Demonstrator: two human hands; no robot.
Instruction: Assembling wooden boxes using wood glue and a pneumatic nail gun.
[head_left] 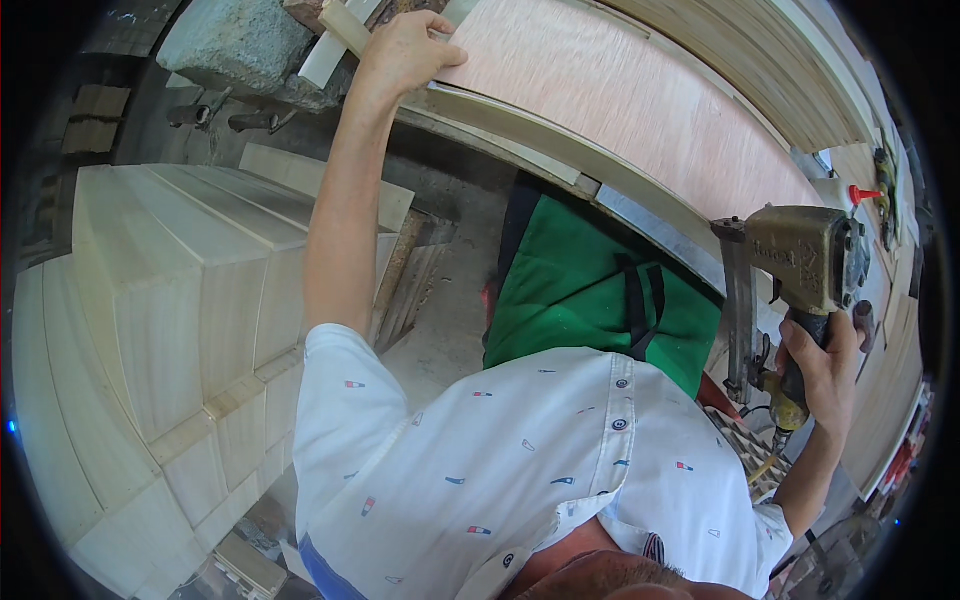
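Note:
A pinkish plywood panel (600, 110) lies on the bench along my front. My left hand (400, 55) is at its left end, fingers and thumb curled against the corner; the underside of the grip is hidden. A pale wooden strip (520, 125) runs along the panel's near edge. In my right hand (825, 365) is a pneumatic nail gun (800, 245), with my fingers wrapped round its dark handle. Its nose and long magazine point toward the panel's near right edge; whether the nose touches the wood I cannot tell.
Stacked pale wooden boxes (160, 310) stand at my left. A stone block (235, 45) sits beyond my left forearm. Long wooden strips (780, 70) are piled behind the panel. A bottle with a red nozzle (860, 194) stands beyond the nail gun, whose yellow hose (768, 465) hangs below.

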